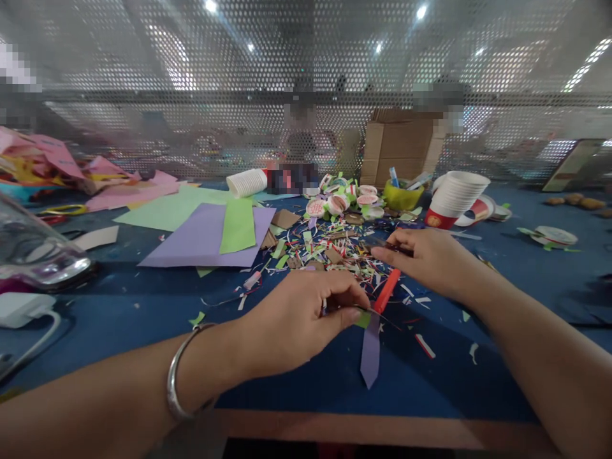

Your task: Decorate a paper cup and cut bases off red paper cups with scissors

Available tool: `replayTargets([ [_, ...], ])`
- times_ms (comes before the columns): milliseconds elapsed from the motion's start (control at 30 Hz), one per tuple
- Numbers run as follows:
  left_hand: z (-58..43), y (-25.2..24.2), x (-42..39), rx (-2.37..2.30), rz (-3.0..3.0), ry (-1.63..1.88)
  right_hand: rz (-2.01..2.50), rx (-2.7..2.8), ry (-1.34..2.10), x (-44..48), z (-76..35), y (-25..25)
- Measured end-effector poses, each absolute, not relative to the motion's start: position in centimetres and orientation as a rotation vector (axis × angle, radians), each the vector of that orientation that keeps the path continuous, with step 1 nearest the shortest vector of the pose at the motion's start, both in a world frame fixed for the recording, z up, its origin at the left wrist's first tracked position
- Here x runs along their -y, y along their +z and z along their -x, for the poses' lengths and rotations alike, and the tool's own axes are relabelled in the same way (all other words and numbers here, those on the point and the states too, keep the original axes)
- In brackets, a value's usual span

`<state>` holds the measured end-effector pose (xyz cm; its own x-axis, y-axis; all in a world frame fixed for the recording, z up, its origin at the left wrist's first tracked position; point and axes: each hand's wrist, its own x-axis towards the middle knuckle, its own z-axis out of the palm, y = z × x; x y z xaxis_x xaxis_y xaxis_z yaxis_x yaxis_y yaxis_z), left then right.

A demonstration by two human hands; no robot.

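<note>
Near the front of the blue table, my left hand [310, 319] pinches a small green piece of paper [362, 318] between thumb and fingers. Under that pinch lies a purple paper strip [370, 357] with a pointed end. An orange-red stick-like object [387, 290], perhaps a pen or cutter, rests just beyond the strip. My right hand [421, 258] is closed around a slim dark tool [400, 249] above the paper scraps [335, 248]; its kind is not clear. The two hands are apart.
Purple [191, 239] and bright green paper [238, 226] lie left of the scraps. Stacked paper cups [456, 194], a yellow-green bowl [404, 196] and a cardboard box [401, 143] stand behind. A clear container [43, 242] and white charger [23, 309] are at left.
</note>
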<state>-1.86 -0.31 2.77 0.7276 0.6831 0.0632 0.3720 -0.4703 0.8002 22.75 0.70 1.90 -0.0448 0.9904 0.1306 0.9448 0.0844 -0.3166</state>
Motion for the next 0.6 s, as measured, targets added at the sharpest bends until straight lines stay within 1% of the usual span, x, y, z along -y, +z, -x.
replayTargets([
  [233,1.7,2.2,0.9,-0.771,-2.246,0.348,2.16,2.151,0.087,-0.9,-23.2,1.3],
  [600,1.9,1.5,0.9,-0.649,-2.574,0.303,2.223,2.126,0.099,-1.2,-24.5,1.4],
])
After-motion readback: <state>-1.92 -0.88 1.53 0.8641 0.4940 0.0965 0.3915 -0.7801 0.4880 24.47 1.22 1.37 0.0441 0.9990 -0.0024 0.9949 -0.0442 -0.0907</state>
